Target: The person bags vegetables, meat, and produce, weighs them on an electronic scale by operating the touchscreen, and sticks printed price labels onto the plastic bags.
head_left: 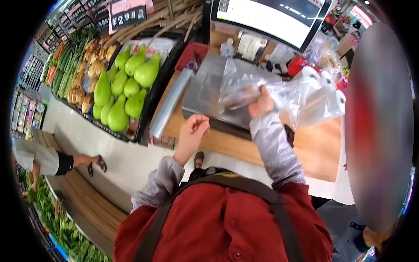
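Observation:
My right hand (262, 104) is over the metal plate of a weighing scale (203, 94), its fingers closed on a clear plastic bag (244, 89). The bag is crumpled and see-through; what it contains, if anything, is blurred. Just off the scale's near left corner is my left hand (193, 134), fingers curled and thumb pressed in, with nothing visible in it. A roll of plastic film (172, 105) lies along the scale's left side. Right of my right hand, several rolls of clear bags (321, 94) sit on the wooden counter (301, 150).
A lit screen (270, 19) stands behind the scale. To the left, a black crate (140, 124) holds green gourds (118, 111), with a price sign (128, 15) above. A red tray (192, 56) sits behind the film roll. One person (39, 157) is at far left, another (349, 227) close at right.

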Tool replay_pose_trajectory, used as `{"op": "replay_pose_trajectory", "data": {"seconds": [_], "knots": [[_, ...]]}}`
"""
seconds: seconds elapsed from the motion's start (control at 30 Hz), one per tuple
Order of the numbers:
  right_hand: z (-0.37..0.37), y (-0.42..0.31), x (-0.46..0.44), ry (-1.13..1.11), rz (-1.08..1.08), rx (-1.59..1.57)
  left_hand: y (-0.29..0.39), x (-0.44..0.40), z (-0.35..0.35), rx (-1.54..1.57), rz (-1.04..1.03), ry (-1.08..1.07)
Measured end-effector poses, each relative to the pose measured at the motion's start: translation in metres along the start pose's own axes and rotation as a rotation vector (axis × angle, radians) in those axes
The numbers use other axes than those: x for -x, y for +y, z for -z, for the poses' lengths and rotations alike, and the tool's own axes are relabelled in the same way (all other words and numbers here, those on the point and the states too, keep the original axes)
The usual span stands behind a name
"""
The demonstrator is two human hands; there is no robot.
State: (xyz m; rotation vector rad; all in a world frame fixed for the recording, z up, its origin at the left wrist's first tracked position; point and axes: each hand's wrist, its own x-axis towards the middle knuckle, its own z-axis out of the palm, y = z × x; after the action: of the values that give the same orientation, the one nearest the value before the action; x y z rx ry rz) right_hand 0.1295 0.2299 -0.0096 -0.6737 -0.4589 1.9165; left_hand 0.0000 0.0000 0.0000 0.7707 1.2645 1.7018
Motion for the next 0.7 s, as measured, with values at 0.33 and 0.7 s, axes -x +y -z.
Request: {"op": "replay_pose_trajectory", "data": {"seconds": [0.33,0.7], "knots": [[-0.024,-0.007,0.022,0.199,0.257,1.07,0.053,-0.115,-0.004,-0.843,-0.574,-0.205],[-0.023,-0.056,0.095,0.138,-0.249,1.2,0.036,-0.157,-0.03,-0.996,-0.61,-0.3]]}}
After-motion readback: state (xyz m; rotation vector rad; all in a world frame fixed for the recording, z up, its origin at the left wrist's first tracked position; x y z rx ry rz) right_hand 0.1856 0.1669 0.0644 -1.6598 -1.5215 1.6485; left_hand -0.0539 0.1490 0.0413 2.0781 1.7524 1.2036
